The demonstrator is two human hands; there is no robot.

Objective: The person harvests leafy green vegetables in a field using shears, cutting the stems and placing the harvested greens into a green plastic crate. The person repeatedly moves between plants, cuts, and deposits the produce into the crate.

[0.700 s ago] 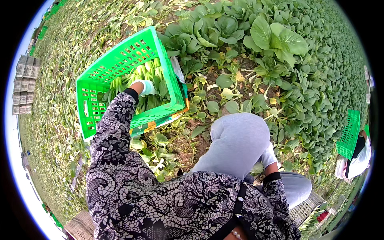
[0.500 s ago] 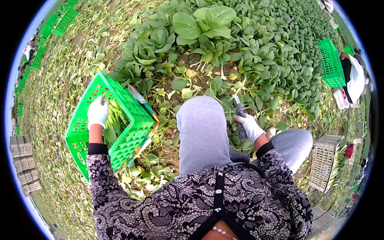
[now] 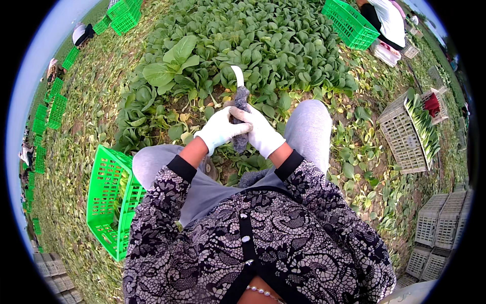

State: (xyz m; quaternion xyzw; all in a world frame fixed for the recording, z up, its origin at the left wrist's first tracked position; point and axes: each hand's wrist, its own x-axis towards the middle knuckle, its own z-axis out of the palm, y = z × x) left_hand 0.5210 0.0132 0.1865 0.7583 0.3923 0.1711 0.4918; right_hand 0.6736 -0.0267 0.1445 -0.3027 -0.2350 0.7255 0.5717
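Observation:
A knife (image 3: 241, 97) with a short pale blade and a thick grey cloth-wrapped handle points away from me, upright in front of my lap. My right hand (image 3: 262, 133), in a white glove, is closed round the handle. My left hand (image 3: 221, 129), gloved too, presses its fingers against the same handle from the left; part of its grip is hidden. Beyond the blade grow leafy green vegetables (image 3: 283, 61), with one large pale-leaved plant (image 3: 174, 62) standing above the rest. A green plastic crate (image 3: 106, 190) beside my left knee holds some cut greens.
Loose leaves (image 3: 372, 197) litter the ground on both sides. At right stands a beige crate (image 3: 403, 137) packed with greens, with stacked crates (image 3: 433, 218) nearer me. A person in white (image 3: 387, 20) bends beside another green crate (image 3: 349, 23). More green crates (image 3: 56, 111) line the far left.
My left hand has left the green crate and come to the knife, meeting my right hand in front of me. The view has turned rightward, and my knees are spread apart.

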